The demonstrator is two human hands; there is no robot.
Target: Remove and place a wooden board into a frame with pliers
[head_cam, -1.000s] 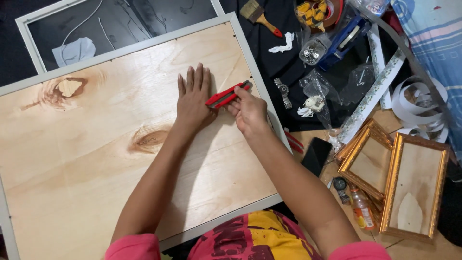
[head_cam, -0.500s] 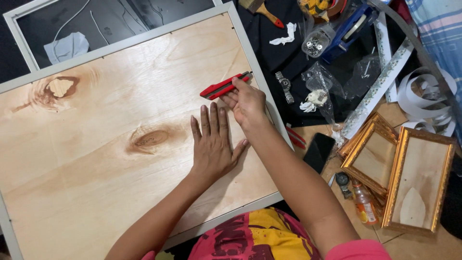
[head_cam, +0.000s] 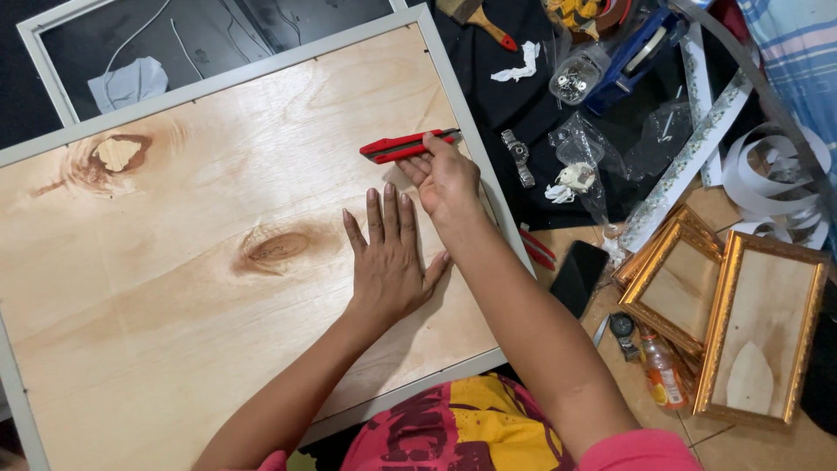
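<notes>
Left hand (head_cam: 390, 262) pressed flat, fingers spread, on the pale plywood backing board (head_cam: 200, 288) of a large white frame (head_cam: 475, 166), holding nothing. Right hand (head_cam: 445, 179) just at 1 o'clock of it, fingers closed on the near end of a red utility knife (head_cam: 404, 146), which lies almost level along the board's right margin, tip toward 3 o'clock and touching or nearly touching the frame's inner edge; whether the blade is out cannot be told. Brown knot (head_cam: 277, 249) at 9 o'clock of the left hand, a second knot (head_cam: 113, 155) far off toward 10 o'clock. At 3 o'clock of the knife, on dark cloth, a wristwatch (head_cam: 520, 157); beyond it a blue tape dispenser (head_cam: 641, 52); at 4 o'clock two gilt picture frames (head_cam: 758, 336) and a black phone (head_cam: 579, 277) on the floor. For a clean cut, likely best to keep the flat palm well behind the blade's path, bear down steadily to stop the board shifting, run the tip tight against the frame edge, draw lightly in several passes rather than one hard one
</notes>
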